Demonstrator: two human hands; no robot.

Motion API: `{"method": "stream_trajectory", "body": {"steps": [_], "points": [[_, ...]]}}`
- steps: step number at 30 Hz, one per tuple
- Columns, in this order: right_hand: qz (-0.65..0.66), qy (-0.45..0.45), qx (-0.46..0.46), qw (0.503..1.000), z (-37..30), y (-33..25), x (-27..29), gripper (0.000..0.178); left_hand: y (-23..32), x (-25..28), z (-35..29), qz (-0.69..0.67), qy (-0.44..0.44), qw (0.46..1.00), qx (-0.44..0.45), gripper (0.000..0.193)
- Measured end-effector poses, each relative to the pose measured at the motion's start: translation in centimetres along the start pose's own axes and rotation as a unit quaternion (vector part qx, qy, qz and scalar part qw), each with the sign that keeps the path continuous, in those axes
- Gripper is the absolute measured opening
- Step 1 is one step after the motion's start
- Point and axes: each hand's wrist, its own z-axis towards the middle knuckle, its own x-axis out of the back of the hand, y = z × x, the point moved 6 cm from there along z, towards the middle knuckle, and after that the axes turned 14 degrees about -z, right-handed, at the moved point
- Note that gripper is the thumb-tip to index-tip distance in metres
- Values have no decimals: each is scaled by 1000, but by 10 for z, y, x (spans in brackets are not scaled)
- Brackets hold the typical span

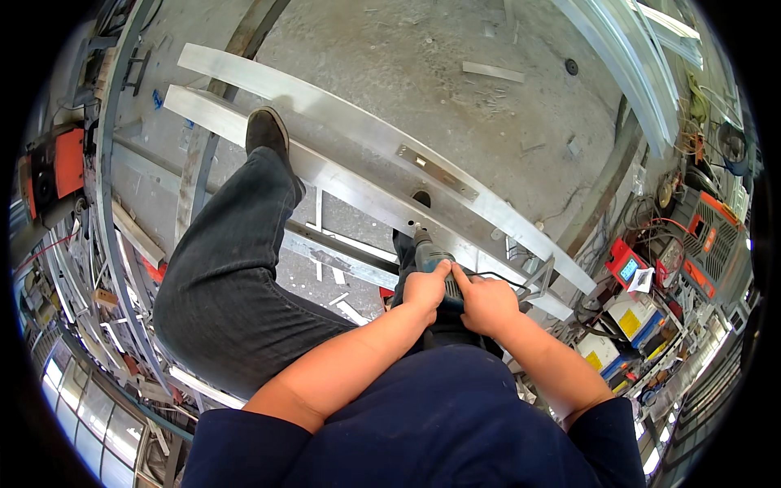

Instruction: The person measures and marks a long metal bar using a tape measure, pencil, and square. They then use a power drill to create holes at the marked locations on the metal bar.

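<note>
Both my hands are wrapped round a dark green power drill. My left hand closes on its left side, and my right hand grips it at the back right. The drill's nose points away from me and meets the nearer silver metal bar beside a small hole. My left shoe presses on that bar toward its left end. Beyond it lies a second metal bar, roughly parallel, with a slotted plate on its face. The bit's tip is too small to make out.
Long metal profiles stand at the upper right. A red device with a small screen and a grey-orange machine are at the right. An orange machine sits far left, near stacked metal strips. A loose strip lies on the concrete floor.
</note>
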Motion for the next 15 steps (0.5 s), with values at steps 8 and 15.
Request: {"method": "stream_trajectory", "body": {"steps": [8, 15], "points": [[3, 68, -18, 998, -4, -1, -14, 98, 8, 0, -9, 67, 15, 997, -37, 63], [146, 113, -74, 980, -14, 1, -32, 108, 9, -6, -13, 142, 1, 979, -144, 79]]}}
